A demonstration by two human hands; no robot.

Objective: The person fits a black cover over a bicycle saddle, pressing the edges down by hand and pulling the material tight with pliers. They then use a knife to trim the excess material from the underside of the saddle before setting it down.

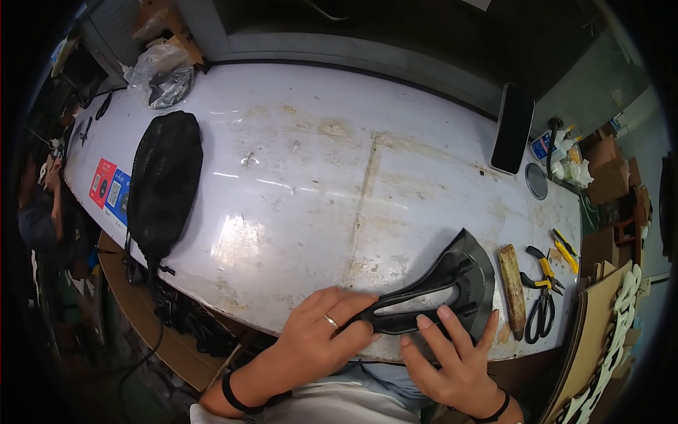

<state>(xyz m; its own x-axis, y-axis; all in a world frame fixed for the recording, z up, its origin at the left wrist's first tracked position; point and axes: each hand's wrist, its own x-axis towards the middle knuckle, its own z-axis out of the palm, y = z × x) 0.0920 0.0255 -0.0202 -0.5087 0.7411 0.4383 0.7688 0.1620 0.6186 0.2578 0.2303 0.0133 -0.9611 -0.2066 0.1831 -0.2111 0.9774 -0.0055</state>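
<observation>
A black bicycle saddle (472, 272) with a long central cutout lies at the table's near edge, its narrow nose to the left and its wide end to the right. My left hand (311, 343) is closed around the nose, thumb and fingers pinching it, with a ring on one finger. My right hand (455, 364) rests with spread fingers against the near side of the wide part, the fingertips touching it. Just right of the saddle lies a worn brownish bar (511, 293). Whether anything sits beneath the saddle is hidden.
Yellow-and-black pliers (545, 270), black scissors (542, 318) and a yellow utility knife (566, 249) lie at the right. Farther back, a phone (512, 128) stands near a round grey lid (536, 181). A black pouch (166, 180) lies left. Another person (42, 212) is at far left.
</observation>
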